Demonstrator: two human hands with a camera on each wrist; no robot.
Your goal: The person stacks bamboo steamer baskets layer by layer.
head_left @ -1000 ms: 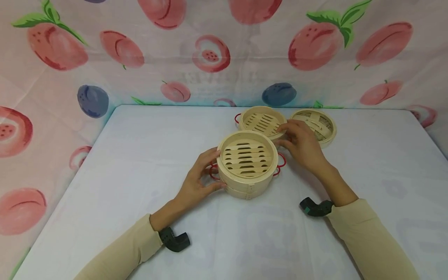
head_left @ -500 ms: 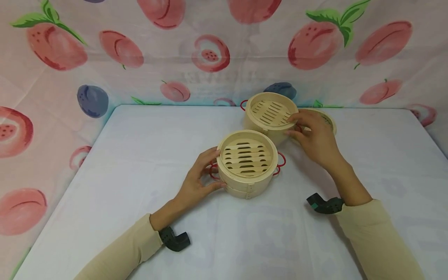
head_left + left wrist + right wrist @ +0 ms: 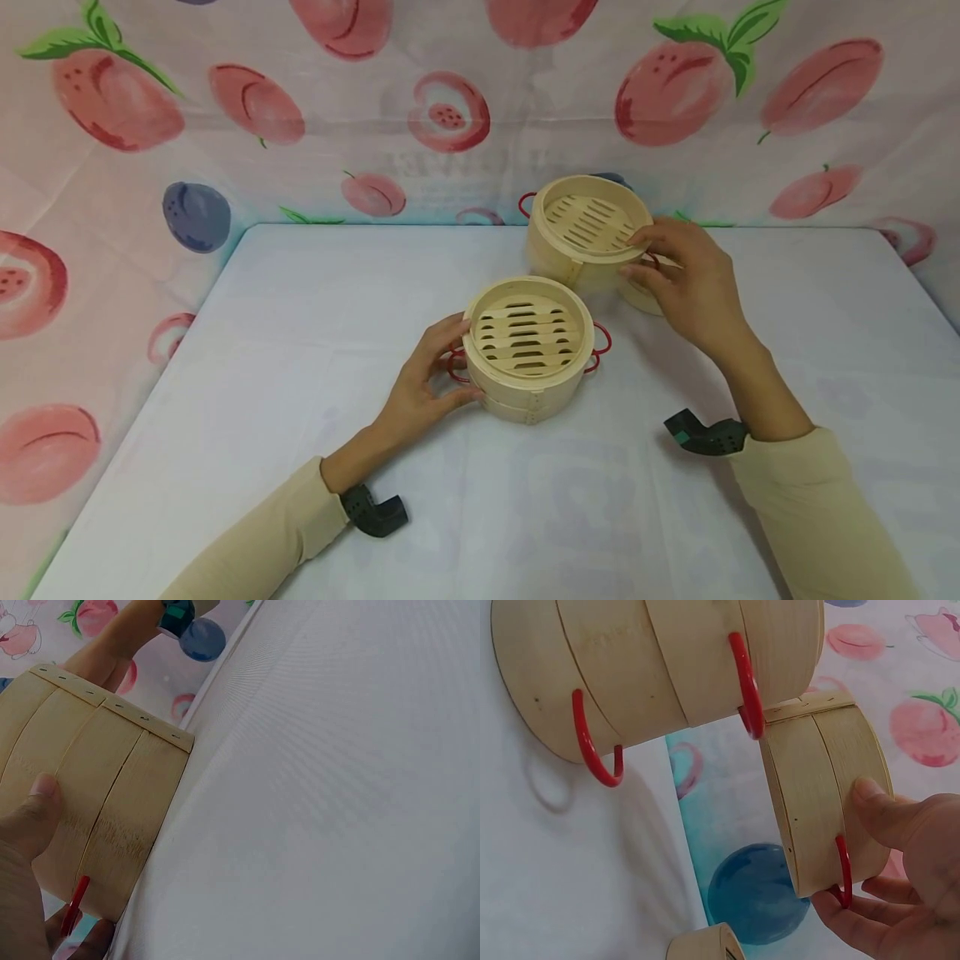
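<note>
Two stacked bamboo steamer baskets (image 3: 517,404) with red side handles stand mid-table in the head view. My left hand (image 3: 427,379) grips their left side, thumb on the front wall and fingers behind, as the left wrist view (image 3: 22,832) partly shows. A single bamboo steamer basket (image 3: 553,257), slatted floor facing up, hangs above the table behind the stack. My right hand (image 3: 693,287) holds its right side; in the right wrist view the thumb presses its wall near the red handle (image 3: 844,870). Behind that hand lies the steamer lid (image 3: 641,298), mostly hidden.
A white-covered table (image 3: 337,292) carries everything, its far edge meeting a fruit-printed cloth (image 3: 450,112). Black devices are strapped at the left wrist (image 3: 375,512) and at the right wrist (image 3: 705,433).
My right hand has lifted the single basket off the table and moved it up and slightly right, covering more of the lid. The left hand and the stack have stayed in place.
</note>
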